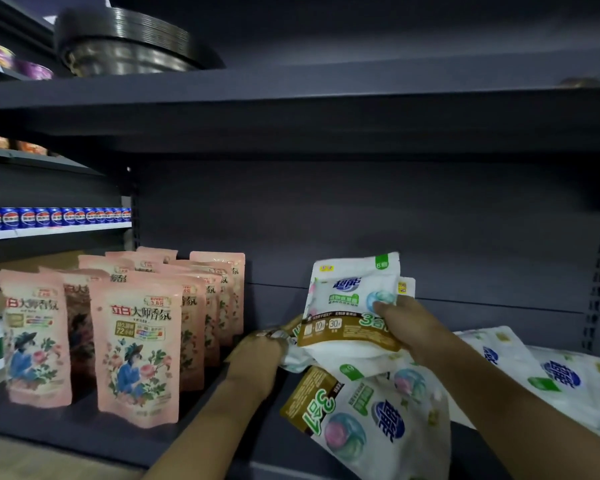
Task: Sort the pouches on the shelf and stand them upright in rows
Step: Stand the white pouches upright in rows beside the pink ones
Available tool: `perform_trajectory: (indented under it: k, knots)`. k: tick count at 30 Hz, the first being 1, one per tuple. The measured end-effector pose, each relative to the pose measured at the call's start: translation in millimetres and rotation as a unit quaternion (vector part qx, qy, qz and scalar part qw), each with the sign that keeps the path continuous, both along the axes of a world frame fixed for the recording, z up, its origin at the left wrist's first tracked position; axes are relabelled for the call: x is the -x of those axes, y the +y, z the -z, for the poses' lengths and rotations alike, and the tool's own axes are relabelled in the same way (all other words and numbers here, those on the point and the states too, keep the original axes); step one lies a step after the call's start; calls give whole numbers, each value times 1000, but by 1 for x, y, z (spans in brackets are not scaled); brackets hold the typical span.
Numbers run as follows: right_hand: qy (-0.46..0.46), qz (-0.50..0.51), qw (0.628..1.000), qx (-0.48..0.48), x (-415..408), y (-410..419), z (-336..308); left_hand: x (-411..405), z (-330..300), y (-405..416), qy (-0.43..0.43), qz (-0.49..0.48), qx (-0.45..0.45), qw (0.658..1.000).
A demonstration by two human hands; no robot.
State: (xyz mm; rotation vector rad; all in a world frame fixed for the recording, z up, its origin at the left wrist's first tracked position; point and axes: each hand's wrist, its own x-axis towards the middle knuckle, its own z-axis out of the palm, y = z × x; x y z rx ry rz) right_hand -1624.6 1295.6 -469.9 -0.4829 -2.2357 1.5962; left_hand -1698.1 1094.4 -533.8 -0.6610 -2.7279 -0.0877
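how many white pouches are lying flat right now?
3 at least: one upside-down white pouch at the shelf front, one behind the right forearm, one far right. More may be hidden underneath. The right hand holds another upright.

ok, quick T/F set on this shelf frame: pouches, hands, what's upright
1. The pink pouches stand upright in rows. True.
2. The right hand grips a white pouch held upright. True.
3. Every white pouch is already standing. False: the white pouches on the right lie flat on the shelf.
4. The left hand rests idle and open. False: it grips another white pouch's edge.
5. Blue cans line a shelf to the left. True.
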Motion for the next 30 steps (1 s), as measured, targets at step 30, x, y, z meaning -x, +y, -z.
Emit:
perform_trajectory:
  k: [30]
  knots:
    - [187, 47, 976, 103, 62, -94, 19, 0, -9, 1, -256, 31, -526, 810]
